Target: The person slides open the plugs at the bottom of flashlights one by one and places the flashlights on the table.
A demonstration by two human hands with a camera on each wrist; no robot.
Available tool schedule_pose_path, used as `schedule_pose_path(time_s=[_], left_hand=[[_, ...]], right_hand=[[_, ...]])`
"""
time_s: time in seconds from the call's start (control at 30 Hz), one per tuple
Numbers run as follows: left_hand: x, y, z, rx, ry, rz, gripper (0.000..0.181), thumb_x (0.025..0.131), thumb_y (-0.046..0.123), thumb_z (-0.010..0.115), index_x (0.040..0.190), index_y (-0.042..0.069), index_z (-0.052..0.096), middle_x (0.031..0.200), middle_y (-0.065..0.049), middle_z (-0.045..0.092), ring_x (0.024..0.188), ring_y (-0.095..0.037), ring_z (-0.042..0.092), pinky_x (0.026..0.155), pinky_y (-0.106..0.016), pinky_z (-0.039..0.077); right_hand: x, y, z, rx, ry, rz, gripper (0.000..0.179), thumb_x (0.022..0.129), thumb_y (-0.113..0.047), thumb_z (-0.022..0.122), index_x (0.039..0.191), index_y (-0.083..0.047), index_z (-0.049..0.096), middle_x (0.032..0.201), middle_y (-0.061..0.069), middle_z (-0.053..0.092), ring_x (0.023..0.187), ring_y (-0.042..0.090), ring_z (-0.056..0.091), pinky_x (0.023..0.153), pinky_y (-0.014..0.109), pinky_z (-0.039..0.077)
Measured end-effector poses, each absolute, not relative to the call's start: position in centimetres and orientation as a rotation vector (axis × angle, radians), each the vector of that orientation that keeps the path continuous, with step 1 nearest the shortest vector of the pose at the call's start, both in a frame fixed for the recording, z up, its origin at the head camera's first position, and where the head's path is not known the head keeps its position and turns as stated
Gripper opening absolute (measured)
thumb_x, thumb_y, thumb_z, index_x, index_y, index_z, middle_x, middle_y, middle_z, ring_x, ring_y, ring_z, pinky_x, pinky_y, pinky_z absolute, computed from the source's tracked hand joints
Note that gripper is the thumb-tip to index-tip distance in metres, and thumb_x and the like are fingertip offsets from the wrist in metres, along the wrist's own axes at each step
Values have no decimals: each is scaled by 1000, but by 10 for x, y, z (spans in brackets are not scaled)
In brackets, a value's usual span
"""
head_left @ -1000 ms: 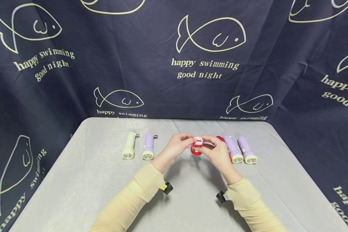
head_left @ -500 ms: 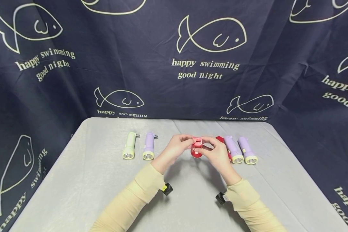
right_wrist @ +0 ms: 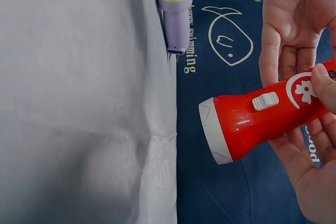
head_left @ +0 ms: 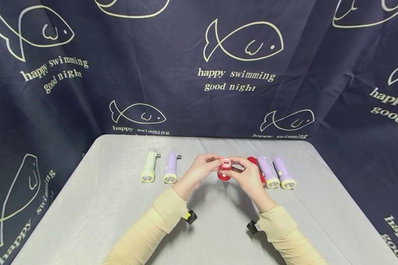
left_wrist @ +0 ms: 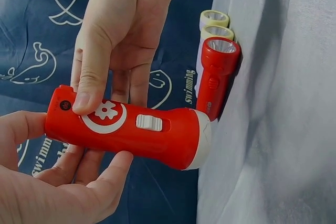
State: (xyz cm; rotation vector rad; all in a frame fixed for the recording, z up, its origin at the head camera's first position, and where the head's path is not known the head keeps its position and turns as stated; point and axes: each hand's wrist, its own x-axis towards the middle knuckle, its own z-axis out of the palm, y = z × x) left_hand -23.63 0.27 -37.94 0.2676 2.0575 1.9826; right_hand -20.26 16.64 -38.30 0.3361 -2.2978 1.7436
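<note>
A red flashlight [head_left: 224, 176] is held between both hands above the table, lamp end down, its tail end with a dark slot facing up. The left wrist view shows its white slide switch, white flower print and white lamp rim on the red flashlight [left_wrist: 176, 142]. My left hand [head_left: 202, 167] grips it near the tail, fingertips on the end and side. My right hand [head_left: 248, 176] pinches it from the other side, thumb over the flower print. In the right wrist view the flashlight [right_wrist: 247, 124] runs out past the right edge.
Left on the grey table [head_left: 103, 206] lie a green flashlight [head_left: 149, 165] and a purple flashlight [head_left: 171, 165], plug prongs sticking out. Right of the hands lie another red flashlight [left_wrist: 218, 77] and two purple ones, the outer purple flashlight [head_left: 282, 169] farthest right. A dark fish-print curtain [head_left: 185, 95] hangs behind.
The held flashlight has tilted slightly, so more of its red lamp end shows below the tail. Both hands keep their hold and have hardly moved.
</note>
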Motion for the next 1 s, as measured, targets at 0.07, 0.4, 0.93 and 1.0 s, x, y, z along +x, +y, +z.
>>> schedule_pose_path(time_s=[0.07, 0.4, 0.93, 1.0], left_hand=[[-236, 2, -380, 270, 2048, 1997, 30, 88, 23, 66, 107, 0, 68, 104, -9, 69, 95, -16, 65, 98, -41, 47], [-234, -4, -378, 261, 2066, 2014, 27, 87, 20, 64, 105, 0, 68, 103, -8, 69, 94, -16, 65, 95, -37, 49], [-231, -14, -378, 204, 2065, 2054, 27, 85, 19, 69, 104, 1, 69, 98, -7, 70, 90, -13, 65, 89, -31, 51], [-230, -16, -379, 209, 2047, 2079, 27, 85, 18, 69, 105, -1, 68, 98, -8, 69, 88, -12, 64, 89, -31, 52]], right_hand=[[-203, 166, -383, 340, -2295, 1762, 39, 68, 5, 80, 105, 7, 66, 102, 22, 66, 84, 4, 66, 79, 25, 55], [-205, 161, -383, 372, -2292, 1781, 38, 69, 6, 79, 105, 7, 66, 101, 23, 66, 86, 11, 68, 79, 24, 55], [-218, 155, -404, 390, -2284, 1760, 37, 70, -2, 82, 104, 0, 69, 101, 15, 68, 86, 8, 67, 80, 25, 55], [-220, 155, -409, 391, -2273, 1770, 37, 69, -5, 83, 103, -3, 70, 100, 13, 69, 87, 14, 68, 78, 24, 55]])
